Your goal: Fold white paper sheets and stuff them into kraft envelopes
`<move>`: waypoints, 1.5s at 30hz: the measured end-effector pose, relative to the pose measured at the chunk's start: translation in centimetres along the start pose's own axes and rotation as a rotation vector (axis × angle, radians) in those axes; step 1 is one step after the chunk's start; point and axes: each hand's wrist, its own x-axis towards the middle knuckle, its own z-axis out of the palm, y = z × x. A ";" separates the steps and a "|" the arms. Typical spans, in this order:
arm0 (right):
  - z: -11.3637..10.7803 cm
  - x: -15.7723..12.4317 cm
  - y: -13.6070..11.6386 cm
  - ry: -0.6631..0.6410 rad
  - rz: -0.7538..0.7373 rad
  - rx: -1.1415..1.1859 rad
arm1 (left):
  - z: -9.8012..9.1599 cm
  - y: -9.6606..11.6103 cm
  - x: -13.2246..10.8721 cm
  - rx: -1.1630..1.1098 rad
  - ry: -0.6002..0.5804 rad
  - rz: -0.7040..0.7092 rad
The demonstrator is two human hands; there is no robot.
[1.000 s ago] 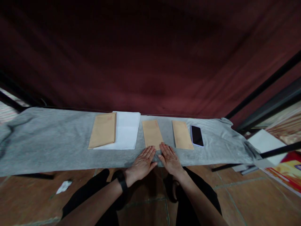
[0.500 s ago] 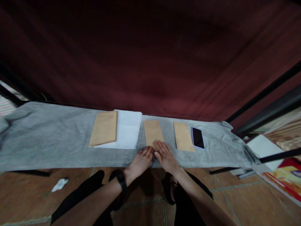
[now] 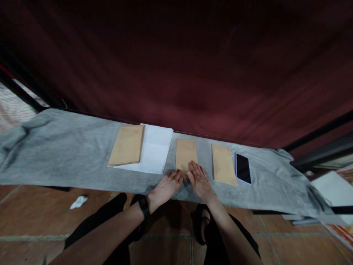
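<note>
A brown paper envelope [image 3: 186, 151] lies on the grey cloth in front of me, its near end partly covered by my hands. My right hand [image 3: 200, 182] rests flat on its near right part, fingers stretched out and thumb apart. Palm down, my left hand [image 3: 168, 184] touches the near left corner with its fingertips; its fingers lie close together and slightly bent, and the thumb is hidden. A second brown envelope [image 3: 224, 165] lies apart to the right. On the left, a stack of brown envelopes [image 3: 127, 144] overlaps white paper sheets [image 3: 157, 147].
A phone [image 3: 243, 168] with a dark screen lies right of the second envelope. Grey cloth [image 3: 74, 147] covers the narrow bench. A dark red curtain [image 3: 176, 81] hangs behind it. On the tiled floor lies a crumpled white scrap [image 3: 78, 202].
The camera view has turned slightly, so the bench appears tilted. My right hand still lies on the envelope, and the fingertips of my left hand stay at its near left corner.
</note>
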 end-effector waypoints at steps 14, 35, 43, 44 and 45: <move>0.8 -0.2 0.5 0.003 0.017 -0.082 | 2.4 2.2 0.3 -0.086 0.092 -0.002; 0.5 -1.6 0.9 -0.085 -0.043 0.031 | 2.4 1.8 -0.4 -0.134 0.076 0.037; -0.9 0.3 1.7 -0.154 -0.062 0.034 | 2.2 2.0 -0.3 -0.160 0.135 0.027; -1.0 0.7 1.8 -0.161 -0.062 0.035 | 2.2 2.0 -0.3 -0.162 0.132 0.025; -1.0 1.2 2.0 -0.166 -0.062 0.033 | 2.2 2.0 -0.3 -0.164 0.129 0.026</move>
